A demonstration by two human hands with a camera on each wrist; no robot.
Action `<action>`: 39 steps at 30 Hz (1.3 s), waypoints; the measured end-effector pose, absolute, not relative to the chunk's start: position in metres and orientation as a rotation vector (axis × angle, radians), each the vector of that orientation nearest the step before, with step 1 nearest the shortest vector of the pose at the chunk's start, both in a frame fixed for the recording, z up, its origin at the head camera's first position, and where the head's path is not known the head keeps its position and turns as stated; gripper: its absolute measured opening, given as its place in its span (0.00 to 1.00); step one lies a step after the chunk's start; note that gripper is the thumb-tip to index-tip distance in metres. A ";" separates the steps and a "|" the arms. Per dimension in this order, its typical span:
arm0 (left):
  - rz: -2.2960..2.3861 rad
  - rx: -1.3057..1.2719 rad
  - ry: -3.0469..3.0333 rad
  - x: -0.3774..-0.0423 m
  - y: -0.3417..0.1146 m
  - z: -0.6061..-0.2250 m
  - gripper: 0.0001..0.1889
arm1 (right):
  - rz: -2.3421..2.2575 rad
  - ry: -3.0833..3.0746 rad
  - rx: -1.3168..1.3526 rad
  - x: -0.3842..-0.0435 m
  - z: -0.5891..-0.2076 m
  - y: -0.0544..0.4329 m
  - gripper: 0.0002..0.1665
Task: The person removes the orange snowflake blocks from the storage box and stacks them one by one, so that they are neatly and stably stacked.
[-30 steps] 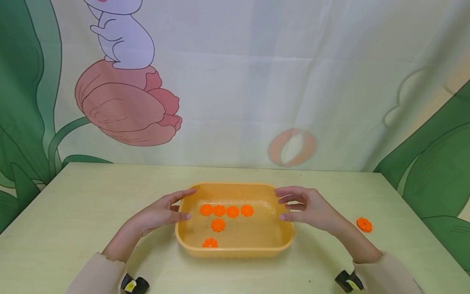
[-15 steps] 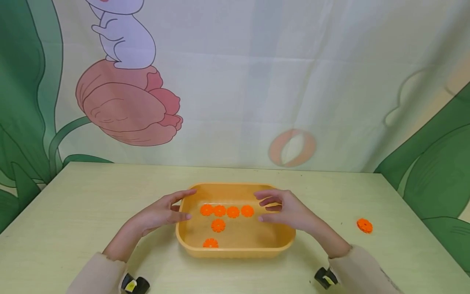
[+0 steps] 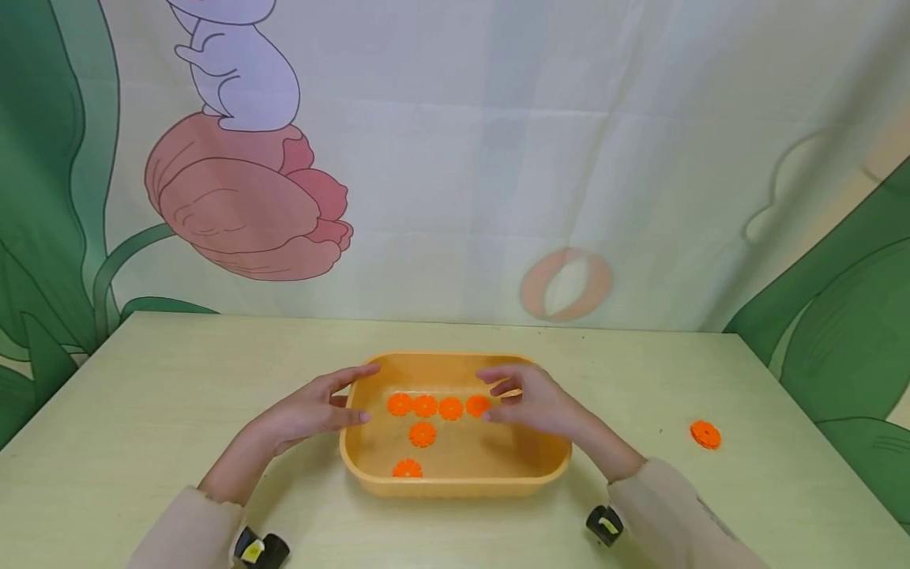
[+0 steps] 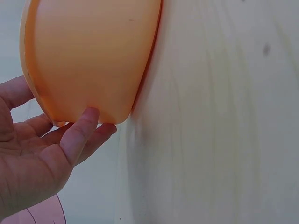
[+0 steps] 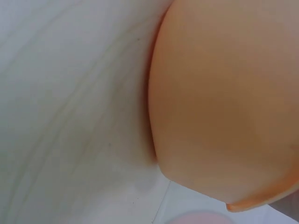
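Observation:
A yellow-orange plastic tub [image 3: 455, 488] stands on the table with several flat, notched orange discs, flower-shaped, lying in it. My left hand [image 3: 313, 407] holds the tub's left end, its thumb over the rim and some fingers [image 4: 79, 133] against the outer wall. Over the right half of the tub is my right hand [image 3: 529, 401], its fingers loosely bent and apart. Its thumb tip lies beside the rightmost disc [image 3: 476, 405] of the row and overlaps it slightly in the head view; contact cannot be told. The right wrist view shows mainly the tub's outer wall [image 5: 224, 102].
More orange discs [image 3: 705, 435] lie in a small pile on the table [image 3: 711, 506], right of the tub. Behind the table hangs a printed curtain [image 3: 441, 174]. Each wrist carries a small black camera [image 3: 604, 524].
My right hand has moved left from the tub's right rim to over its inside, near the rightmost disc. The left hand and the tub have stayed put.

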State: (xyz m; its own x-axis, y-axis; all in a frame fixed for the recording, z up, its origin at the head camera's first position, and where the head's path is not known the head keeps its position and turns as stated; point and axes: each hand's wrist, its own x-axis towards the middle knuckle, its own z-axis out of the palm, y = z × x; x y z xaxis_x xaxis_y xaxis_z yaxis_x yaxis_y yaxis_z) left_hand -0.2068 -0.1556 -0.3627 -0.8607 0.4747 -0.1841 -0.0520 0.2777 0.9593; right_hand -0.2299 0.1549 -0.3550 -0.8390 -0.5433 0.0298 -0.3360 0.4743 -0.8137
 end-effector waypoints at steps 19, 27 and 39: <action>1.625 0.410 2.101 -0.208 -0.155 -0.363 0.36 | -0.907 2.690 -0.747 -0.245 -0.369 0.142 0.27; 1.626 0.388 2.100 -0.208 -0.154 -0.362 0.36 | -0.780 2.746 -0.813 -0.246 -0.374 0.139 0.23; 1.620 0.392 2.114 -0.207 -0.156 -0.364 0.36 | -0.573 2.802 -1.020 -0.245 -0.377 0.132 0.17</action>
